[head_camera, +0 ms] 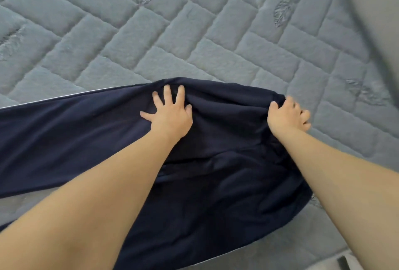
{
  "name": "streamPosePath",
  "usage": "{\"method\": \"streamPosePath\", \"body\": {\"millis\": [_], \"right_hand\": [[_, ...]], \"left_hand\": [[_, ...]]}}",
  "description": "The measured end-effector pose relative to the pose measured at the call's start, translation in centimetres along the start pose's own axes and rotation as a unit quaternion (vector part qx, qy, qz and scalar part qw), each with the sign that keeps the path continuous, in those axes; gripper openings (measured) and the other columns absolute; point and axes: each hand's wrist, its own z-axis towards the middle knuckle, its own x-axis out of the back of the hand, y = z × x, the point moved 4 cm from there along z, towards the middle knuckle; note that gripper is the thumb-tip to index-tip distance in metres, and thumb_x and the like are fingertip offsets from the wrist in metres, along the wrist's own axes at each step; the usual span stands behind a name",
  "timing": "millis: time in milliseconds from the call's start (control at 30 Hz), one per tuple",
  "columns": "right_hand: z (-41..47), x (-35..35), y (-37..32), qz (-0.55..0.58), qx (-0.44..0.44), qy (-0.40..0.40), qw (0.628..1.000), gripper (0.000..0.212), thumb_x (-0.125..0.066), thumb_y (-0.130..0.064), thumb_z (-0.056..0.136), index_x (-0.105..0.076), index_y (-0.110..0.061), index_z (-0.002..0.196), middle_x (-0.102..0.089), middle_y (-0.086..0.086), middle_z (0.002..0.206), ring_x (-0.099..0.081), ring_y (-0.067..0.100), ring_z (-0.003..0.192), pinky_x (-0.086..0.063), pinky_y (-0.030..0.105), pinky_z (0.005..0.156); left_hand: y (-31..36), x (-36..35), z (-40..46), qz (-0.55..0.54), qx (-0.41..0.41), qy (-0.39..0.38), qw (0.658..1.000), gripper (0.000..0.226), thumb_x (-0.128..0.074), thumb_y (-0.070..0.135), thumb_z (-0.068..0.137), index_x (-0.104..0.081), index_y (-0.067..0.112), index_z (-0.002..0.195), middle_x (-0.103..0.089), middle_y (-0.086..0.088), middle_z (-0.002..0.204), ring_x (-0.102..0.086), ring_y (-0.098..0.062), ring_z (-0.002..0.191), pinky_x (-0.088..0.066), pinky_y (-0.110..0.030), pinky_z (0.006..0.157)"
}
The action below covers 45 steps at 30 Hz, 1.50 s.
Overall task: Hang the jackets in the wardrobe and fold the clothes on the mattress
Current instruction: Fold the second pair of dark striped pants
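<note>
i see my left hand [169,112] pressing flat, fingers spread, on the one navy garment [64,140] lying on the quilted mattress [194,32] (grey), while my right hand [288,116] grips its bunched edge.

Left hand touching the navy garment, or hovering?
Touching. The head view shows the left hand flat on the navy garment, fingers spread, fabric bunched at its fingertips.

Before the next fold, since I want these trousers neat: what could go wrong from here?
The navy trousers are bunched between both hands, so folding now may set creases. The right hand grips only the edge while the left hand presses flat; a hard pull could skew the waist. One leg runs out of view, perhaps twisted.
</note>
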Motion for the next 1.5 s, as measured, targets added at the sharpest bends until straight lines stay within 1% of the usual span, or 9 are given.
{"method": "streamPosePath", "body": {"millis": [167,300,400,567,800,933,1133,1367,1500], "right_hand": [[3.6,0.0,0.7,0.130,-0.025,-0.153,0.979,0.072,-0.075,-0.039,0.074,-0.046,-0.010,0.133,-0.055,0.014,0.129,-0.055,0.034,0.114,-0.049,0.043,0.094],[3.5,0.0,0.9,0.262,-0.043,-0.294,0.918,0.041,-0.082,-0.021,0.074,-0.062,-0.014,0.109,-0.069,0.012,0.099,-0.068,0.030,0.084,-0.056,0.037,0.065],[4.3,1.0,0.5,0.373,0.004,-0.236,0.897,0.045,-0.082,-0.022,0.074,-0.059,-0.017,0.112,-0.068,0.011,0.109,-0.067,0.028,0.094,-0.058,0.043,0.077],[6.6,3.5,-1.5,0.422,0.070,-0.117,0.896,0.040,-0.059,-0.015,0.073,-0.047,-0.042,0.099,-0.058,0.008,0.113,-0.059,0.029,0.105,-0.054,0.048,0.088],[3.5,4.6,0.6,0.340,0.018,-0.008,0.940,0.037,-0.038,0.003,0.078,-0.058,-0.027,0.086,-0.036,-0.002,0.112,-0.045,0.019,0.087,-0.037,0.021,0.064],[0.1,4.0,4.9,0.391,-0.013,-0.020,0.920,0.040,-0.034,0.004,0.076,-0.061,-0.024,0.085,-0.039,0.004,0.117,-0.050,0.025,0.087,-0.045,0.028,0.076],[-4.7,0.5,12.1,0.505,-0.182,-0.071,0.841,0.004,-0.046,-0.022,0.083,-0.049,-0.023,0.081,-0.055,0.003,0.086,-0.050,0.022,0.073,-0.044,0.034,0.062],[-8.1,-3.2,11.1,0.525,-0.194,-0.144,0.816,0.110,-0.050,-0.102,0.043,-0.059,-0.027,0.123,-0.055,-0.004,0.132,-0.055,0.026,0.116,-0.044,0.050,0.103],[-8.1,-3.1,11.7,0.520,-0.162,-0.096,0.833,0.028,-0.068,-0.041,0.088,-0.063,-0.014,0.095,-0.066,0.005,0.103,-0.061,0.022,0.090,-0.053,0.038,0.083]], "left_hand": [[1.1,0.9,1.3,0.086,-0.008,0.132,0.987,0.054,-0.030,0.045,0.102,-0.015,0.027,0.151,-0.025,-0.013,0.151,-0.032,-0.042,0.128,-0.037,-0.069,0.089],[-0.2,3.0,3.1,0.139,-0.016,0.160,0.977,0.035,-0.042,0.027,0.097,-0.043,0.014,0.130,-0.037,-0.017,0.136,-0.033,-0.038,0.123,-0.022,-0.074,0.101],[0.5,5.6,4.2,0.180,-0.063,0.170,0.967,0.018,-0.045,0.011,0.090,-0.049,0.006,0.106,-0.053,-0.019,0.114,-0.049,-0.040,0.109,-0.018,-0.070,0.109],[2.5,10.0,4.1,0.122,-0.085,0.281,0.948,0.017,-0.046,-0.001,0.084,-0.046,0.005,0.100,-0.054,-0.022,0.100,-0.054,-0.044,0.087,-0.031,-0.044,0.067],[2.9,7.2,-6.5,0.131,-0.326,0.172,0.920,0.012,-0.052,0.020,0.074,-0.042,0.016,0.081,-0.056,-0.004,0.076,-0.059,-0.033,0.065,-0.034,-0.034,0.045],[2.5,1.6,-16.6,0.145,-0.394,0.047,0.906,0.017,-0.053,0.026,0.072,-0.043,0.024,0.085,-0.054,0.004,0.073,-0.059,-0.021,0.053,-0.043,-0.031,0.038],[4.1,-6.9,-23.4,0.203,-0.331,-0.177,0.904,0.048,-0.054,0.011,0.085,-0.036,0.023,0.128,-0.046,-0.002,0.117,-0.052,-0.028,0.100,-0.039,-0.039,0.065],[3.0,-9.3,-22.2,0.202,-0.221,-0.177,0.938,0.045,-0.049,0.008,0.090,-0.034,0.018,0.131,-0.054,-0.003,0.120,-0.055,-0.026,0.106,-0.044,-0.038,0.074],[3.0,-9.4,-22.5,0.205,-0.236,-0.166,0.935,0.038,-0.050,0.007,0.090,-0.038,0.019,0.124,-0.053,-0.003,0.116,-0.056,-0.027,0.101,-0.039,-0.037,0.070]]}}
